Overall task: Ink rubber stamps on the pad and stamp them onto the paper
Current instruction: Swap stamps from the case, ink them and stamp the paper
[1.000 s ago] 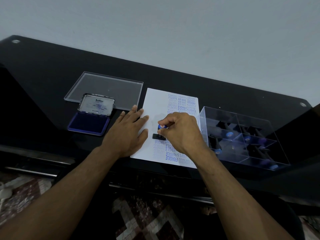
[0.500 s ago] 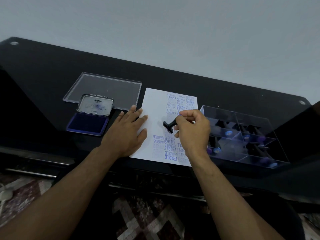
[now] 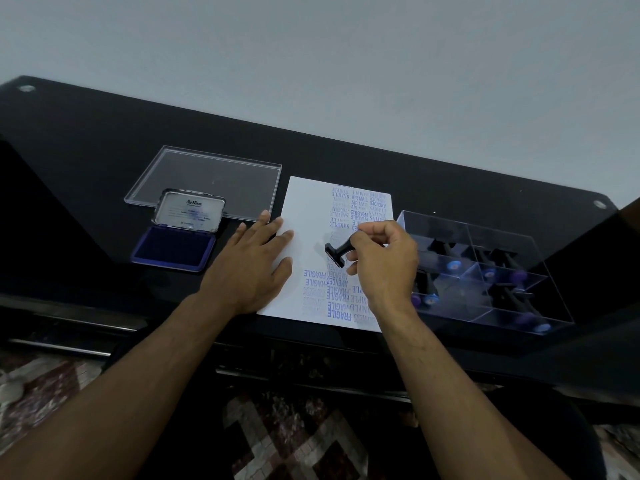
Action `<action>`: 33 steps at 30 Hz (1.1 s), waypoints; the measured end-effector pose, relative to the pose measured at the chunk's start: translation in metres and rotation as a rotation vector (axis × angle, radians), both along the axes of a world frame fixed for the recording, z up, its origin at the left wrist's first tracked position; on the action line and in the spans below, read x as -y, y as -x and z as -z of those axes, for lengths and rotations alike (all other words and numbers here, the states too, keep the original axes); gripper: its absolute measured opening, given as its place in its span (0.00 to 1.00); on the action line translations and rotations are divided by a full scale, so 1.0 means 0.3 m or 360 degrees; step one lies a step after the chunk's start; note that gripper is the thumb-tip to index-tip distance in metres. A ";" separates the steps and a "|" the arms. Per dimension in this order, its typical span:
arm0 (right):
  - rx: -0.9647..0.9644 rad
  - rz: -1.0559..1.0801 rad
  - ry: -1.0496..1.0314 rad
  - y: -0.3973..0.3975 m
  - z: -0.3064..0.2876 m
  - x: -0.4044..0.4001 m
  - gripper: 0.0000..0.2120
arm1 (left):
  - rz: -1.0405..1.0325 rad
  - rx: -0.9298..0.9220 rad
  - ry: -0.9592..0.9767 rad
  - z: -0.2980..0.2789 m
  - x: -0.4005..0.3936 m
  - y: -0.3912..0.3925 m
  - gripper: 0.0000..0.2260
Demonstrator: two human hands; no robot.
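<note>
A white paper (image 3: 308, 216) with several blue stamp prints lies on the black table. My left hand (image 3: 254, 268) rests flat on the paper's left edge, fingers straight. My right hand (image 3: 384, 261) grips a black rubber stamp (image 3: 337, 252) by its handle, tilted, with its base lifted just above the middle of the paper and facing left. The open ink pad (image 3: 175, 251), blue with its lid raised, sits to the left of my left hand.
A clear flat lid (image 3: 207, 174) lies behind the ink pad. A clear compartment box (image 3: 485, 271) holding several black stamps with blue and purple knobs stands right of the paper. The table's front edge runs below the paper.
My right hand has lifted the stamp off the paper and tilted it on its side. My left hand has stayed flat on the paper.
</note>
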State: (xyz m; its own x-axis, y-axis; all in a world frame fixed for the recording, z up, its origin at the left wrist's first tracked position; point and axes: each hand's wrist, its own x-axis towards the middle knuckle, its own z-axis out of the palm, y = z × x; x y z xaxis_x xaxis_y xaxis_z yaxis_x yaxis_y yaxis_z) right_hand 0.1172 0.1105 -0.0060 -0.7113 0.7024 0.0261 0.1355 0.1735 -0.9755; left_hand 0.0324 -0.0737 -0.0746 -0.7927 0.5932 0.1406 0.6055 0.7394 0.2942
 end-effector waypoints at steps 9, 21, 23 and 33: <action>-0.0041 -0.0055 0.0043 -0.007 -0.008 0.006 0.08 | 0.0001 0.0000 -0.0063 0.002 0.001 -0.001 0.29; -0.0103 -0.0357 -0.0163 0.068 -0.019 0.125 0.09 | -0.0204 -0.0070 -0.0372 -0.086 0.173 -0.014 0.25; -0.0082 -0.0433 -0.0247 0.092 -0.018 0.170 0.09 | -0.0268 -0.0090 -0.0385 -0.091 0.239 -0.008 0.25; -0.0173 -0.0728 -0.0468 0.202 -0.027 0.445 0.10 | -0.0549 -0.0138 -0.0338 -0.078 0.504 -0.007 0.29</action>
State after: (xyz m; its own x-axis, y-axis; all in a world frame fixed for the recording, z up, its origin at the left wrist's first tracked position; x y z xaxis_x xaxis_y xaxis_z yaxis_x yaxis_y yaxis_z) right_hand 0.0565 -0.0231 0.0022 -0.9245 0.2742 0.2649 -0.1167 0.4579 -0.8813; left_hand 0.0343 -0.2250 -0.0513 -0.9197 0.2454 0.3065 0.3622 0.8316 0.4209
